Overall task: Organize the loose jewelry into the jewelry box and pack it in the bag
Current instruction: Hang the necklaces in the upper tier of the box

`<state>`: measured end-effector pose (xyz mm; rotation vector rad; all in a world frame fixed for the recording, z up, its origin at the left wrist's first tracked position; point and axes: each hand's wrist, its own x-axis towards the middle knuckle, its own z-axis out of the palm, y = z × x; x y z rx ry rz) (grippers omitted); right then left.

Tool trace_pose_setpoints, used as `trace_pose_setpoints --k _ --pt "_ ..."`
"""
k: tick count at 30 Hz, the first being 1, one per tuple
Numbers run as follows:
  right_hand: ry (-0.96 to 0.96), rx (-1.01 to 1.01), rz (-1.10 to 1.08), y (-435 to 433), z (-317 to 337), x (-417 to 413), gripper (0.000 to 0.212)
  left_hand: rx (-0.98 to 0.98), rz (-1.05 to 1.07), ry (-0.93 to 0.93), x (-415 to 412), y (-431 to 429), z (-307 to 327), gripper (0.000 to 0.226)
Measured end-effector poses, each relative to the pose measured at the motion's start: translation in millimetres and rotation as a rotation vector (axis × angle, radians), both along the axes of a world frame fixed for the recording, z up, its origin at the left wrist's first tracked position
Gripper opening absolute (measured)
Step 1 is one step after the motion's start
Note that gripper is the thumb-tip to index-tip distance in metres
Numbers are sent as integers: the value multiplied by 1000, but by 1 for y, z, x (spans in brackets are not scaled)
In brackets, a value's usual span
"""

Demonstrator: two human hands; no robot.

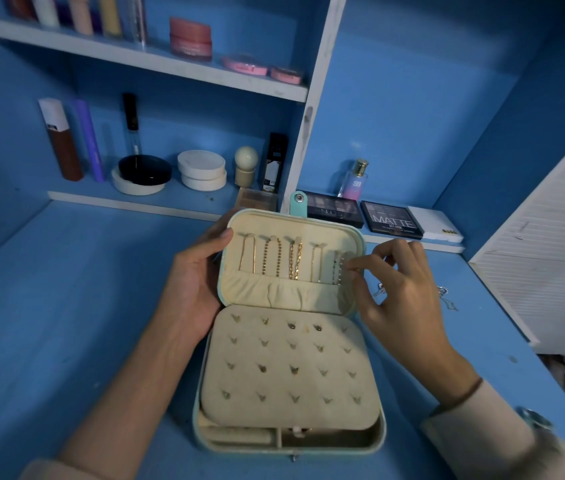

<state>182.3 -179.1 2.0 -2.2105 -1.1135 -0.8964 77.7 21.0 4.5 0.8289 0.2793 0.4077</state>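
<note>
On blue desk [66, 306], open jewelry box [381, 432], left hand [194, 275] gripping its lid [291, 296], right hand [399, 285] pinching silver chain [337, 271]

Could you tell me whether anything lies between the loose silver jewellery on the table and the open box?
Only the right hand, at the right edge of the cream-lined lid of the turquoise jewellery box. The loose silver jewellery lies to its right on the blue tabletop.

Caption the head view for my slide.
Left hand steadies the open jewelry box lid while the right hand pinches a silver chain hung beside four other necklaces.
</note>
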Motion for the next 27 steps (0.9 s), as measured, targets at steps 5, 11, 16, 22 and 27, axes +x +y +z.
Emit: trace_pose_setpoints --k 5,11,16,22,27 --pt "-18 -25 7 -2 -3 3 25 -1 -6 0 0 0 1 32" --pt "4 82 -18 5 -1 4 22 -14 3 12 1 -1 1 32" --pt "101 154 -8 13 0 9 18 -11 0 8 1 0 0 31" --pt "135 166 16 17 4 12 15 -21 13 15 1 0 0 34" --pt "128 125 15 19 6 13 20 -10 3 5 0 0 1 34"
